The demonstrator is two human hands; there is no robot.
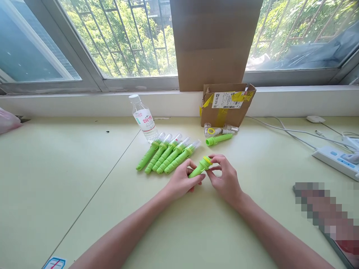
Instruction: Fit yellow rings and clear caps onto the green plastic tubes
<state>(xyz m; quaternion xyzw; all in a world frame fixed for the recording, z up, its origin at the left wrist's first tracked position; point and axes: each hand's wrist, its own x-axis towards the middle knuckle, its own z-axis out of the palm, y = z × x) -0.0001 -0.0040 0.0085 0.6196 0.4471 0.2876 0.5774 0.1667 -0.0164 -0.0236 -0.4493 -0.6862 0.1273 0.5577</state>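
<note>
My left hand is closed around a green ribbed plastic tube, tilted up to the right. At its upper end sits a yellow ring, pinched by the thumb and fingers of my right hand. No clear cap shows on this tube. Left of my hands, several green tubes with clear caps lie side by side in a slanted row. Beyond my right hand lies a green tube without a cap, its threaded end facing left. Behind it are clear caps and a white piece with a yellow ring.
A water bottle stands behind the row of tubes. An opened cardboard box is against the wall below the window. On the right are a power strip, white cables and a blurred flat object. A seam crosses the table.
</note>
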